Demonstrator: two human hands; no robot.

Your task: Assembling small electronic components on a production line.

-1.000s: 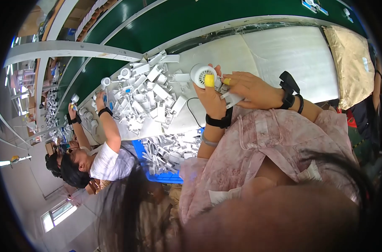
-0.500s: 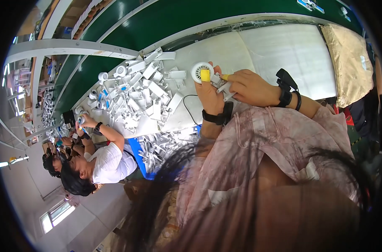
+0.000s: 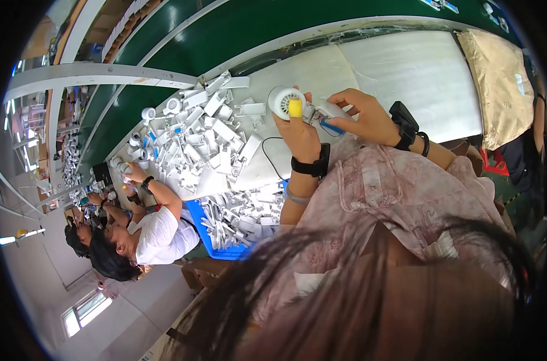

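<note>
My left hand [image 3: 299, 133] grips a small white round fan-like part [image 3: 284, 100], with a yellow cap on one finger across its front. My right hand [image 3: 362, 115] holds a white handle-shaped piece with a blue bit [image 3: 326, 115] against that round part. Both wrists wear black bands. The hands work just above the white worktable [image 3: 400, 72], close to my chest in a pink shirt.
A heap of white plastic parts [image 3: 204, 141] covers the table's left. A blue bin [image 3: 240, 225] with more white parts sits below it. A co-worker in a white shirt [image 3: 156, 231] reaches to the table edge. A tan cloth [image 3: 502, 78] lies at right; a green belt [image 3: 273, 30] runs behind.
The view has shifted, so my hands sit slightly lower and nearer in the picture. The co-worker's arm has drawn back from the pile toward the table's left edge. My grip stays the same.
</note>
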